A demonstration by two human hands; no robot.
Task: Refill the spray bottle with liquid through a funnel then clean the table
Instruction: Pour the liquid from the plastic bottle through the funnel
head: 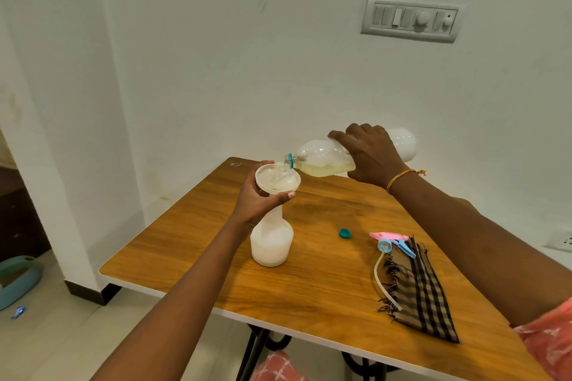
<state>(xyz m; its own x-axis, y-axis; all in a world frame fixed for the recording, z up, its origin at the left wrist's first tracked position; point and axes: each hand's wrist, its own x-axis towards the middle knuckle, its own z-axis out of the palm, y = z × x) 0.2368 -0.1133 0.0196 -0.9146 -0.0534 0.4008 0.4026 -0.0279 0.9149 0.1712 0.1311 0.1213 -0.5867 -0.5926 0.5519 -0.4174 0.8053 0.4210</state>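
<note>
Head view: our left hand (258,198) curls round funnel (277,180) seated in spray bottle (271,240) neck, steadying it. Right hand (370,158) wraps tilted clear bottle (325,159), mouth over funnel, pouring. Below right grip: cap (345,233), spray head (390,243), checked cloth (424,294) near table (192,260) edge. We judge room beside spray bottle open.

spray bottle (271,244): 1
funnel (278,180): 1
refill bottle (328,158): 1
cap (344,233): 1
sprayer head (390,242): 1
cloth (418,288): 1
table (309,303): 1
hands: 2, left hand (258,199), right hand (370,155)
</note>
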